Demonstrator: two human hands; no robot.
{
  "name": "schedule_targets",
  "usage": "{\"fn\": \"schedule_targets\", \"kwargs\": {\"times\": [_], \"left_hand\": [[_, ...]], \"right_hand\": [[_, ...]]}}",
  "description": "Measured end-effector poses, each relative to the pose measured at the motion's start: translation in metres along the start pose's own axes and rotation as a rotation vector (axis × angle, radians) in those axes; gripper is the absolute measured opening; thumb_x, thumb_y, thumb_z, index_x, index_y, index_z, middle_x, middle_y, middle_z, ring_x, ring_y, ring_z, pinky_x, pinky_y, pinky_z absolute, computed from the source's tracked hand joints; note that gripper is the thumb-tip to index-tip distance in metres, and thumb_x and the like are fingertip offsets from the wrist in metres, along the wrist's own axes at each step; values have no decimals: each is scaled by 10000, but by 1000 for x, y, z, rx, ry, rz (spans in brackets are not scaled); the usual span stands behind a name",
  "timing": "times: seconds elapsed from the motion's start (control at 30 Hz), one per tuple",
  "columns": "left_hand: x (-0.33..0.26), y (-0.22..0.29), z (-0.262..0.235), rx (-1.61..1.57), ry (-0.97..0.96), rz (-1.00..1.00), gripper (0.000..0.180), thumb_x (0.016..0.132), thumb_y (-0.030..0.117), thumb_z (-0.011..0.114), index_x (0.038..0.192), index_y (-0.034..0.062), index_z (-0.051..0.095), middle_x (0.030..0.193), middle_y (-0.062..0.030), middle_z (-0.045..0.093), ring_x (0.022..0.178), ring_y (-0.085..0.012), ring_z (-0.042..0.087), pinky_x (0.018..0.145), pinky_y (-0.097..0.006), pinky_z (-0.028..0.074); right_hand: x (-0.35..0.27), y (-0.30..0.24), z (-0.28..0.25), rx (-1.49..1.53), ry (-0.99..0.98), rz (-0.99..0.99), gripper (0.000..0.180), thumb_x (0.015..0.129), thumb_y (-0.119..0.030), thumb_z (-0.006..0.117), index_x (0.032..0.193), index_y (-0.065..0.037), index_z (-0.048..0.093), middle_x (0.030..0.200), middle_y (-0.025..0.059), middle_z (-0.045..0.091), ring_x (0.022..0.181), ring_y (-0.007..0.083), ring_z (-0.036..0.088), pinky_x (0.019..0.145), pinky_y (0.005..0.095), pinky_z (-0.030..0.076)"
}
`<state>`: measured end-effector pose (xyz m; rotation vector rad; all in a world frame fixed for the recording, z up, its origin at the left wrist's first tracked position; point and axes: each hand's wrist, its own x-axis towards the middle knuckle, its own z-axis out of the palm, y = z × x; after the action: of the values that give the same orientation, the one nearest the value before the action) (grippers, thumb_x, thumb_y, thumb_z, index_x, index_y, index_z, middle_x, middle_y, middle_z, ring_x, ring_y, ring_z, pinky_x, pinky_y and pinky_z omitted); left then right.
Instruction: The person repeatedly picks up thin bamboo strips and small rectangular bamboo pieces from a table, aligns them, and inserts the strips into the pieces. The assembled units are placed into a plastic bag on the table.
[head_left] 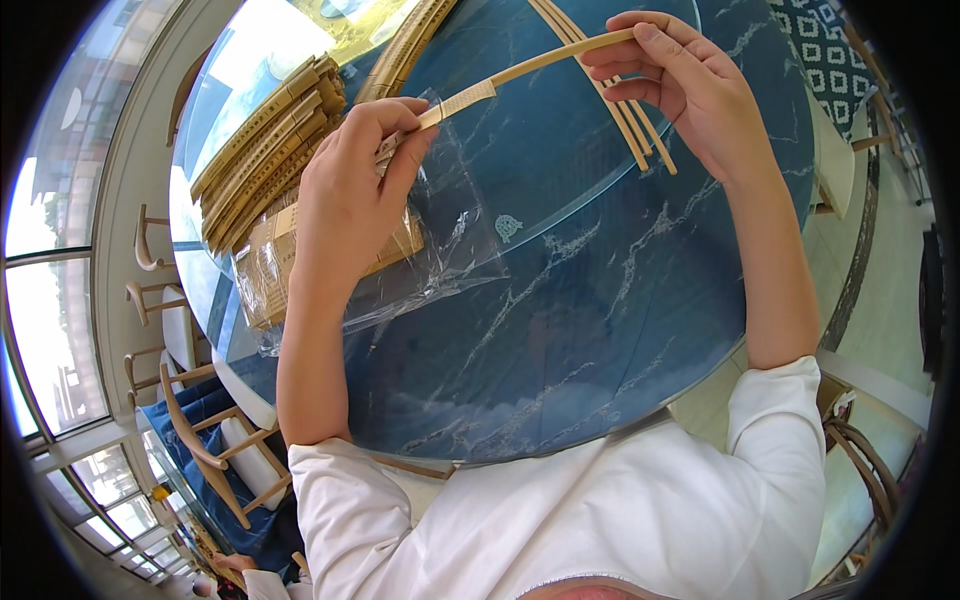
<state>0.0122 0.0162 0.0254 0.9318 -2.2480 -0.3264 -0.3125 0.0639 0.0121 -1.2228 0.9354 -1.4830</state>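
Stretched between my hands is a pale wooden chopstick or pair [560, 55], its left part inside a printed tan paper sleeve [465, 99]. My left hand [350, 185] pinches the sleeve end over a clear plastic bag. My right hand [690, 90] grips the bare far-right end between thumb and fingers. Just below and behind the right fingers, several loose chopsticks [628, 125] lie side by side on the table. To the left of my left hand is a pile of sleeved chopsticks [270, 145]. The clear plastic bag [440, 250], holding tan paper sleeves [270, 260], lies partly hidden under my left forearm.
The dark blue marbled table [540, 350] has a raised round glass turntable [600, 190] whose edge curves under the chopsticks. Another bundle of sleeved chopsticks [405, 45] lies at the far side. Wooden chairs [225, 440] stand at the left; another person's hand [237, 562] shows at lower left.
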Motion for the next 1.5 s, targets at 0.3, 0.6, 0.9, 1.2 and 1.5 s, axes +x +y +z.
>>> {"fn": "schedule_targets", "kwargs": {"times": [0.3,0.6,0.9,1.2,1.5], "left_hand": [[-5,-14,19,111,89,255,166,965,131,789,1035,107,639,1265,-19,767,1100,-279,732,1009,-410,535],[-7,-6,27,161,64,392,194,952,67,803,1015,58,619,1250,-101,768,1101,-286,749,935,-384,600],[-11,-11,31,16,67,242,173,971,46,780,1015,29,613,1252,-132,755,1075,-263,751,885,-344,627],[-13,-11,34,-41,100,138,184,955,105,796,1018,97,624,1212,-32,780,1064,-266,749,964,-401,554],[-10,-6,29,111,88,186,138,979,95,782,1057,78,670,1179,-40,788,1046,-242,741,890,-352,591]], "right_hand": [[-5,7,14,-236,-34,31,309,1084,-348,673,1108,-57,777,951,61,795,952,155,777,834,276,620],[-25,17,46,-476,-122,12,369,1104,-381,636,1164,-35,751,889,23,752,780,90,651,744,248,543],[-23,16,44,-461,-15,-73,251,1068,-206,697,1231,-20,740,923,29,772,836,71,690,704,216,530],[-32,9,53,-476,-210,69,262,1067,-86,653,1314,-34,723,1010,51,777,915,104,711,823,249,555],[-23,8,21,-1409,58,-383,198,933,-179,780,875,-13,690,1231,146,694,1226,334,601,1046,407,513]]}}
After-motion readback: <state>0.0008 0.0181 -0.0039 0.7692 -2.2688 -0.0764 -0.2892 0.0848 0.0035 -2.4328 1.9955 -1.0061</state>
